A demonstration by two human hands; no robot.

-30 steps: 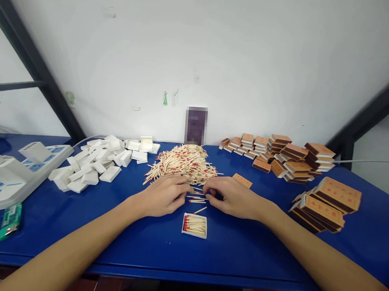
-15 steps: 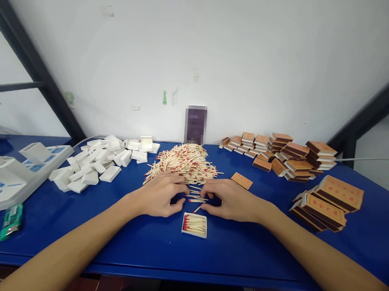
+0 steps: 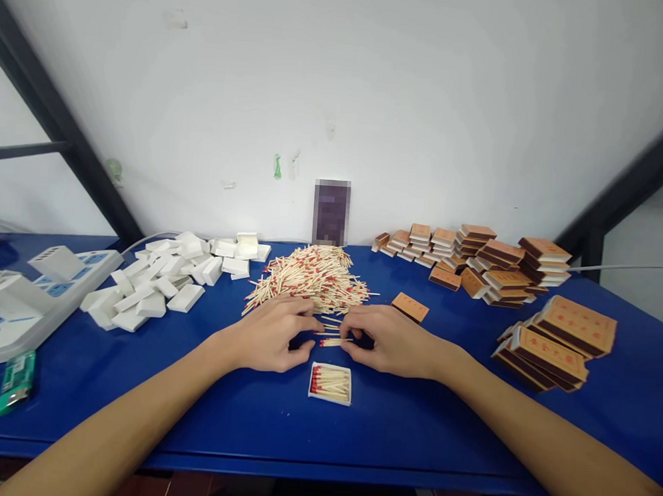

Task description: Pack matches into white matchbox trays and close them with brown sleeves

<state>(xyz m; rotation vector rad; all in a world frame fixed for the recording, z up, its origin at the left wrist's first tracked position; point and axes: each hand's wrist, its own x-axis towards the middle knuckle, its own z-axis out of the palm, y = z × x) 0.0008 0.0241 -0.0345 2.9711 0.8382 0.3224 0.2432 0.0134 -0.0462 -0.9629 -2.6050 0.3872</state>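
Note:
Between my hands, several loose matches [image 3: 330,343] lie on the blue table, red heads to the left. My right hand [image 3: 390,340] is curled at their right ends, with thumb and index finger closed about the nearest ones. My left hand [image 3: 275,333] rests just left of the matches, thumb and index finger apart, holding nothing. In front of both hands sits an open white matchbox tray [image 3: 310,393], partly filled with matches, most heads at its left side. Behind my hands rises a large heap of loose matches [image 3: 310,273].
White empty trays [image 3: 158,278] are piled at left, beside a white power strip [image 3: 64,291] and a green packet [image 3: 16,382]. Orange matchboxes [image 3: 503,277] are stacked at right, with more boxes [image 3: 555,351] nearer. One flat orange cover [image 3: 410,307] lies behind my right hand.
The slanted match under my right thumb now lies level alongside the other loose matches. My left hand has hardly moved; the view has shifted slightly.

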